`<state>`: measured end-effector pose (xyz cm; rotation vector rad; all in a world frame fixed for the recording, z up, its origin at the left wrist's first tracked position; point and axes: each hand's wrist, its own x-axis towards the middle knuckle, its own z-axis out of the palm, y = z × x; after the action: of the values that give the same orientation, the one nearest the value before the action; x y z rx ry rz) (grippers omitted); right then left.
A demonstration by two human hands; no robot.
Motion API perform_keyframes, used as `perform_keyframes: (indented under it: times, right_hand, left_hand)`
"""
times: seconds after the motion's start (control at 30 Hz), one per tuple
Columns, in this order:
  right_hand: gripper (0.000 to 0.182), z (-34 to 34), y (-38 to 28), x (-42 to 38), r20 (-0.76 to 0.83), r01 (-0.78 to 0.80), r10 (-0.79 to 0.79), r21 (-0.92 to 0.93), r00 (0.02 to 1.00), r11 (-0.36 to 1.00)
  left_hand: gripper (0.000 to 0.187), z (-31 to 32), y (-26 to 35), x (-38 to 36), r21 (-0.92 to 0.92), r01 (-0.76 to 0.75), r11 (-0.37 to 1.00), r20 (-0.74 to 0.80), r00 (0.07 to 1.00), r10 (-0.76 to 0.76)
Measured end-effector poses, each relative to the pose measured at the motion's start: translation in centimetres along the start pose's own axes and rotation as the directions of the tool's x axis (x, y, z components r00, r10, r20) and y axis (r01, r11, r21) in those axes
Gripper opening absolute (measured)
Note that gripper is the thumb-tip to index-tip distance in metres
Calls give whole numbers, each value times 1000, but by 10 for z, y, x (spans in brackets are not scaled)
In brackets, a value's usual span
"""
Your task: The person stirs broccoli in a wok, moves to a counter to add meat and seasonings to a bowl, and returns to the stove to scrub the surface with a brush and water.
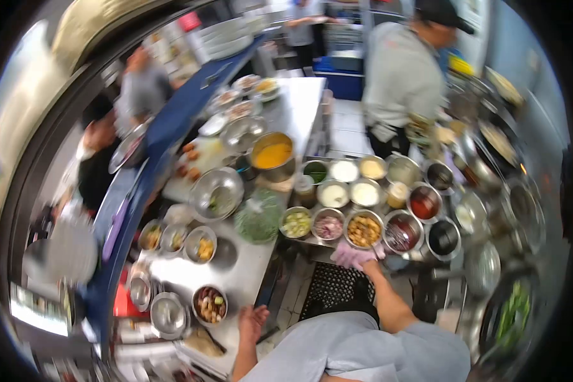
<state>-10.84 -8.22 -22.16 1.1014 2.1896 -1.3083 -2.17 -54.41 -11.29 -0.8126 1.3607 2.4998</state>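
Observation:
My left hand (253, 323) is bare, palm up with its fingers apart, beside the edge of the steel counter (245, 254). It holds nothing. Near it on the counter stands a metal bowl of mixed brown and red pieces (210, 304). My right hand (353, 255) is at the front of the rows of containers, with a pink cloth or glove at it; blur hides which. It touches or nearly touches the underside of a container of browned chunks (364, 230). Beside that one are containers of chopped red onion (328, 226) and green pieces (296, 224).
A co-worker in a grey top (401, 70) stands beyond the containers. Pans of greens (514, 309) and other cookware line the right side. A pot of yellow liquid (272, 155) and a green bag (258, 216) sit on the counter, below a blue shelf (172, 121).

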Motion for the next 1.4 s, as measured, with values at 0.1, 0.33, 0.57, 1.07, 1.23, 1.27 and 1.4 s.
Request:
perform_keyframes:
  times: [0.1,0.33,0.57,1.07,1.23,1.27,1.4]
  right_hand:
    - [46,45,18,-4,-167,192,-160,194,973,962]
    - [35,45,125,-148,-349,244,-259,-87,901,966]
    - [25,11,266,-320,-716,150,306,496,628,855]
    - [65,-267,319,-465,-713,670,507,675,484,309]
    - [45,-355,369,-511,-717,297,494,672,492,678]
    - [43,-362,379,-508,-711,258,485,664,510,702]
    - [34,-367,381,-519,-674,159,452,642,584,750]
  left_hand:
    - [19,45,-15,8,379,223,898,229,918,-324]
    - [38,158,-45,-2,822,-558,112,402,432,-807]
    - [33,226,-85,-17,539,-843,-1,421,270,-866]
    - [25,136,-215,-27,377,-860,343,608,-50,-792]
    - [25,166,-194,-138,717,-678,162,552,410,-726]
    - [24,185,-200,-148,609,-785,109,612,378,-695]
    - [20,325,-245,-221,73,-926,371,873,-121,-473]
